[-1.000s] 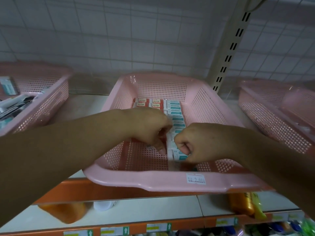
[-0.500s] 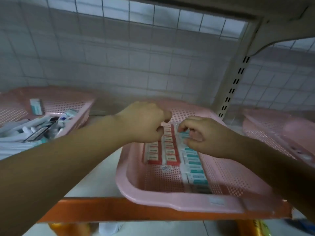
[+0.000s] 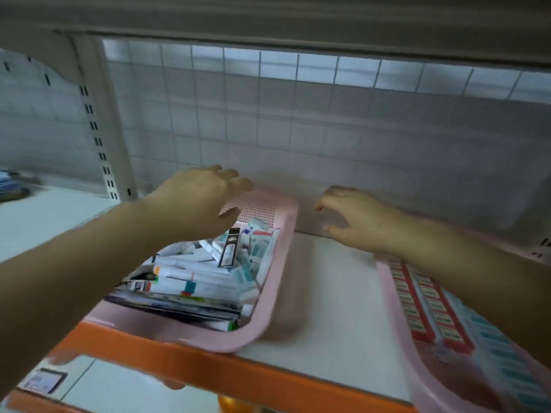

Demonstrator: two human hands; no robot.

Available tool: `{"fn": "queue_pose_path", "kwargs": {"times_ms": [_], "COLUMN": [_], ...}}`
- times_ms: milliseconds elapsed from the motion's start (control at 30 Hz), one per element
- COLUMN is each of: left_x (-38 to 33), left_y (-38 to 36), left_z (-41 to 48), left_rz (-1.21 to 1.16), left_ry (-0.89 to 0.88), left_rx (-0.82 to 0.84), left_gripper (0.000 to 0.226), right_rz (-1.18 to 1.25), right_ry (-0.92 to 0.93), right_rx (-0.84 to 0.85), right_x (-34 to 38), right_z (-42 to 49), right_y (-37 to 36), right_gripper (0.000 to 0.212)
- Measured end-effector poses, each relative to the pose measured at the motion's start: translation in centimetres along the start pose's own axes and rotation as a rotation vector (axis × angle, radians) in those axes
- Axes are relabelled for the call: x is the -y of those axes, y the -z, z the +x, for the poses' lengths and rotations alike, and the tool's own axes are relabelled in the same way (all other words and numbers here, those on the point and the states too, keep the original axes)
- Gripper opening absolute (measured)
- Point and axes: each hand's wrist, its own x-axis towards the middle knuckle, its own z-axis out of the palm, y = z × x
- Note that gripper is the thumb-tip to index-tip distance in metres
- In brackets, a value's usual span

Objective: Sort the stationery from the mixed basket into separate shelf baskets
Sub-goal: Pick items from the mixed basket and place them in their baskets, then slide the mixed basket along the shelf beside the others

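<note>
Left hand (image 3: 199, 201) spread, empty, over the mixed basket (image 3: 277, 278). Right hand (image 3: 354, 222) loosely curled, also empty, above the shelf (image 3: 328, 293) beside it. Hands apart. Jumbled pens and small boxes (image 3: 202, 275) look light, stiff, slightly slick — best pinched singly at mid-length, off the top of the heap.

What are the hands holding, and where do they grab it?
Nothing is held. The left hand hovers with fingers spread over the mixed basket; the right hand, fingers loosely curled, is empty above the shelf.
</note>
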Motion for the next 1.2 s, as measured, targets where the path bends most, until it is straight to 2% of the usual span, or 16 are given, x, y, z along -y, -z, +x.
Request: {"fn": "queue_pose_path", "kwargs": {"times_ms": [133, 300, 400, 567, 667, 767, 833, 933, 1033, 1133, 1200], "left_x": [5.0, 9.0, 10.3, 10.8, 10.4, 9.6, 9.0, 8.7, 9.4, 10.0, 10.4], "left_y": [-0.8, -2.6, -3.8, -5.2, -6.4, -7.6, -8.3, -9.0, -9.2, -9.5, -9.5], "left_z": [-2.8, -5.3, -6.0, -5.5, -4.0, -3.0, -2.7, -2.5, -2.6, -2.6, -2.5], "left_rz": [-0.018, -0.058, -0.102, -0.174, -0.178, -0.164, -0.141, -0.120, -0.223, -0.387, -0.532], "left_ry": [0.085, 0.142, 0.149, 0.106, 0.117, 0.244, 0.282, 0.293, 0.317, 0.349, 0.378], "left_rx": [-0.014, 0.043, 0.085, 0.156, 0.283, 0.478, 0.520, 0.490, 0.451, 0.315, 0.206], "left_gripper": [0.045, 0.046, 0.046, 0.048, 0.047, 0.038, 0.033, 0.025, 0.019, 0.015, 0.020], "right_rz": [-0.006, -0.054, -0.053, 0.068, 0.112, 0.097, 0.096, 0.114, 0.172, 0.197, 0.199], "right_ry": [0.042, 0.000, -0.075, -0.223, -0.268, -0.274, -0.281, -0.306, -0.308, -0.271, -0.249], "right_rx": [0.005, 0.180, 0.256, 0.269, 0.260, 0.229, 0.206, 0.200, 0.161, 0.091, 0.024], "right_x": [3.1, 6.5, 7.6, 9.0, 10.3, 11.4, 11.5, 11.2, 11.2, 11.5, 11.9], "right_z": [4.8, 9.4, 11.2, 13.1, 13.7, 13.6, 13.3, 13.2, 13.4, 13.7, 13.7], "right_y": [-1.1, -3.7, -5.7, -7.6, -8.5, -9.4, -9.9, -10.2, -10.4, -10.2, -9.8], "right_gripper": [0.036, 0.037, 0.033, 0.033, 0.029, 0.025, 0.024, 0.023, 0.027, 0.029, 0.030]}}
